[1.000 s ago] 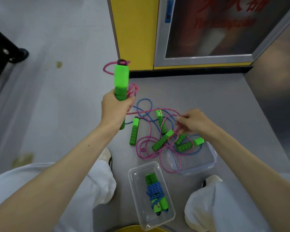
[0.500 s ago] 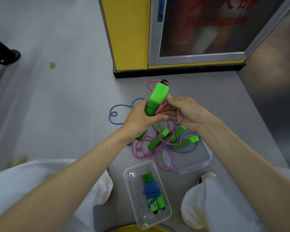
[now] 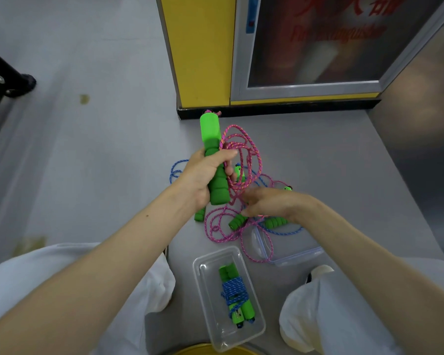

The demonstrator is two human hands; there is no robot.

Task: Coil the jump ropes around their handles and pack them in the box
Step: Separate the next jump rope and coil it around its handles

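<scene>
Both forearms (image 3: 113, 265) are bare to the frame's edge. Loose white trousers (image 3: 49, 278) cover both knees, and pale shoes (image 3: 321, 271) show beneath them.

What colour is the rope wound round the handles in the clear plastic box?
Blue with lighter flecks: the coiled blue rope, head view.

1. The grey floor (image 3: 100, 162) carried everything, bounded at the far side by a black plinth (image 3: 267, 111).
2. A clear box (image 3: 212, 303) lay nearest the person, between the knees, with one wound bundle (image 3: 235, 293) inside.
3. Its lid (image 3: 292, 249) lay just beside it to the right.
4. Loops of pink rope (image 3: 213, 229) sprawled beyond the box, one crossing the lid.
5. Blue rope (image 3: 174, 170) lay tangled among them.
6. Three green handles (image 3: 237, 221) rested in the tangle.
7. A yellowish stain (image 3: 84, 99) marked the far left.
</scene>
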